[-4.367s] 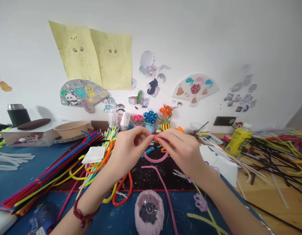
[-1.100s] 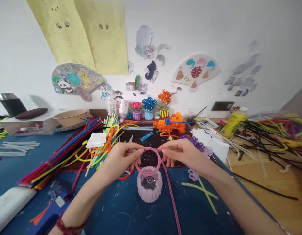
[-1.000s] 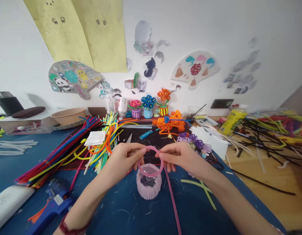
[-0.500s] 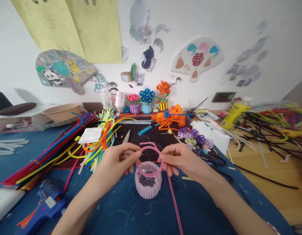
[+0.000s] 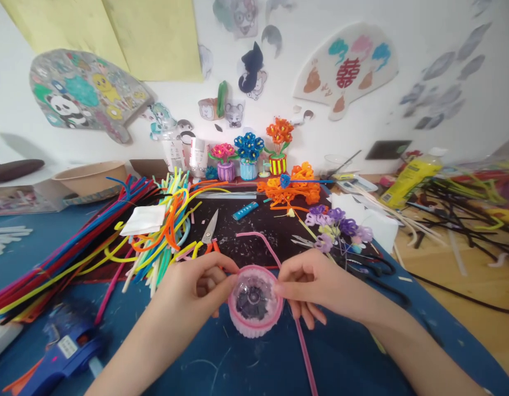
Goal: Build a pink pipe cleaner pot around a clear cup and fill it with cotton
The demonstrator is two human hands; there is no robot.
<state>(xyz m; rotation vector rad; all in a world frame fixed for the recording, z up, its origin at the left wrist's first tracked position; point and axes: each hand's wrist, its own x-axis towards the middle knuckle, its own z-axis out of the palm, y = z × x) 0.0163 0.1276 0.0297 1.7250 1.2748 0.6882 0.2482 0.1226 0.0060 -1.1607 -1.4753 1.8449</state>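
A pink pipe cleaner [image 5: 304, 355] is bent into a ring, one tail running toward me and a shorter bent end pointing away. The ring lies around the rim of a small pale pink pot [image 5: 253, 330], which has ribbed walls and a clear, dark-bottomed inside. My left hand [image 5: 211, 283] pinches the ring's left side between thumb and fingers. On the right side, my right hand [image 5: 310, 283] pinches it where the ends cross, its lower fingers hanging loose. Whether the ring touches the rim all round, I cannot tell.
Scissors [image 5: 210, 228] lie just beyond my left hand. Bundled coloured pipe cleaners [image 5: 72, 242] and a blue glue gun [image 5: 68, 352] are at left. Purple flowers [image 5: 337, 220] and orange flowers [image 5: 295, 190] lie beyond my right hand. Finished flower pots [image 5: 248, 169] stand against the wall.
Both hands have brought the pink ring down from above the pot to its rim. The view has tipped downward, and the scissors show more fully.
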